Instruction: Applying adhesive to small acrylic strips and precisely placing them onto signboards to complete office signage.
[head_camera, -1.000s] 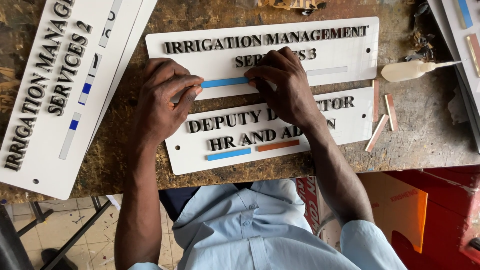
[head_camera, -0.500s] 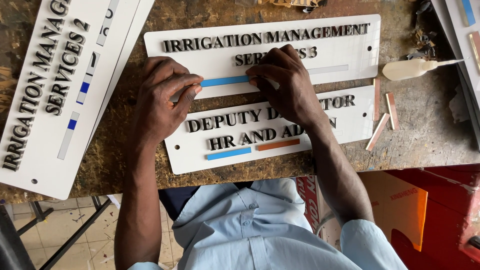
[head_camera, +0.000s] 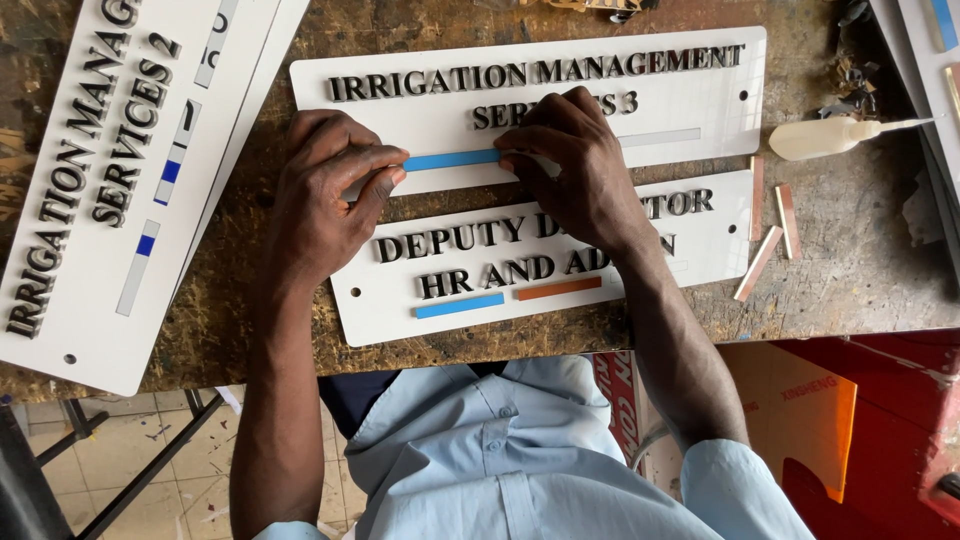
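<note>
Head view: both hands' fingers (head_camera: 385, 172) pinched on blue strip (head_camera: 452, 160).

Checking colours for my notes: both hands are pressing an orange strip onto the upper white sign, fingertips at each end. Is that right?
Not quite. The strip is blue, not orange, as the head view shows. The left hand and right hand do press it onto the upper white sign, fingertips at each end.
</note>
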